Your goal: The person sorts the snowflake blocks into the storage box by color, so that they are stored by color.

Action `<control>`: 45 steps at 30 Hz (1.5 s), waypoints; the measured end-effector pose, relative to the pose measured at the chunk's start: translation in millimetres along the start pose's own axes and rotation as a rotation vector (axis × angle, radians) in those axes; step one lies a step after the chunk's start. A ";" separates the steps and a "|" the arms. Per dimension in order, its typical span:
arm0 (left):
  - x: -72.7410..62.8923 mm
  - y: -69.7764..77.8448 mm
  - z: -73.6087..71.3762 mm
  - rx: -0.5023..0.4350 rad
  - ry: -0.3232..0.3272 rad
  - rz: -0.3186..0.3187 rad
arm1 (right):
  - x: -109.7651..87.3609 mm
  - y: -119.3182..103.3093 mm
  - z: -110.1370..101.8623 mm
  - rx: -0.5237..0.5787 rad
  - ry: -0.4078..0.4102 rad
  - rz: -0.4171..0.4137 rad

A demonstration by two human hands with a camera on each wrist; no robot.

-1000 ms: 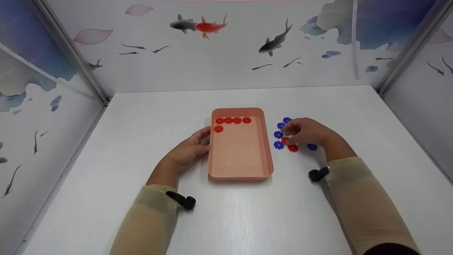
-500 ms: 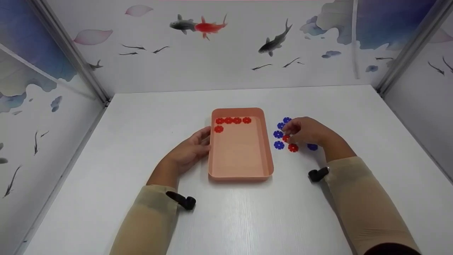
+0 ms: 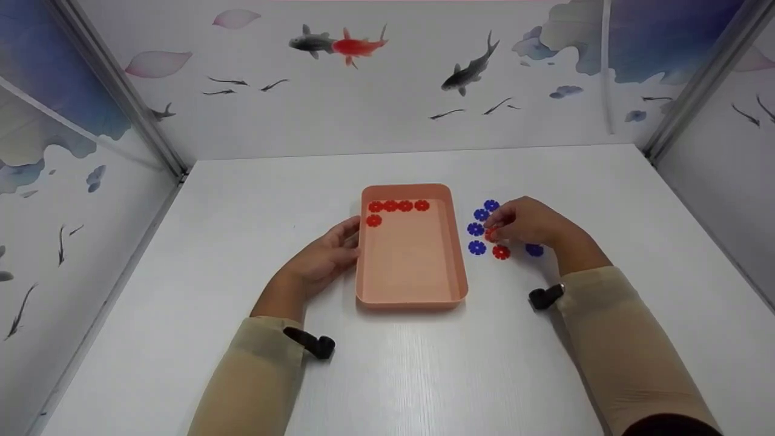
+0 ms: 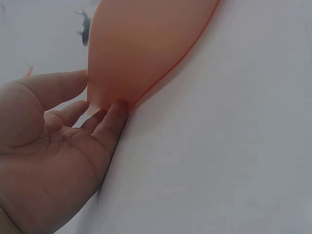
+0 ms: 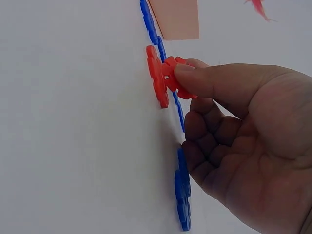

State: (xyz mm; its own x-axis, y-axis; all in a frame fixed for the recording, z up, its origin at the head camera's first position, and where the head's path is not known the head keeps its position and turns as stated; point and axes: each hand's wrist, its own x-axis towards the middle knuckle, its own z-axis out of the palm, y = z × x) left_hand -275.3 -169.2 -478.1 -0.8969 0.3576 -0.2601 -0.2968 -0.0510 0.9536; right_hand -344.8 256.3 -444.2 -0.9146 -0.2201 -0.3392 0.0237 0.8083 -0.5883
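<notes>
In the head view, my right hand [image 3: 536, 227] pinches a red flower-shaped plastic disc [image 5: 172, 82] between thumb and forefinger. The right wrist view shows it tilted, just off the table, beside another red disc [image 5: 156, 75] that lies flat. Blue discs [image 3: 476, 247] of the same shape lie around that hand, some partly hidden by it. My left hand [image 3: 327, 254] rests with thumb and fingertips against the left outer wall of a shallow salmon-pink tray [image 3: 412, 304]. Inside the tray, red discs [image 3: 405, 206] form a row at the far end, with one more below at the left.
The white table [image 3: 387, 375] is enclosed by panels printed with fish and petals; the back panel [image 3: 393, 115] stands beyond the tray. A blue disc [image 3: 534, 249] lies under the right wrist. Black wrist cameras sit on both sleeves [image 3: 260, 357].
The right hand has risen slightly, and the red disc in its fingers has shifted a little up and right with it. The left hand and the tray stay in place.
</notes>
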 end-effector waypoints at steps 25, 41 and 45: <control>0.2 -0.3 1.8 -0.016 0.008 -0.010 | -25.5 -66.0 -1.0 0.290 0.150 -0.096; 0.8 0.2 1.4 0.018 0.015 -0.006 | -13.5 -127.3 19.7 0.398 0.118 -0.225; 1.4 -0.1 0.7 0.004 0.004 -0.006 | -3.0 -140.1 24.7 0.435 0.100 -0.228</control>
State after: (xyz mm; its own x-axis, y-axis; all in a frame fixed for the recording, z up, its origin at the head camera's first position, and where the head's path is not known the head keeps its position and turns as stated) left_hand -276.3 -168.1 -478.4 -0.8965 0.3543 -0.2660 -0.3006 -0.0454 0.9527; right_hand -335.4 130.2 -378.9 -0.9498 -0.2940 -0.1073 -0.0343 0.4385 -0.8981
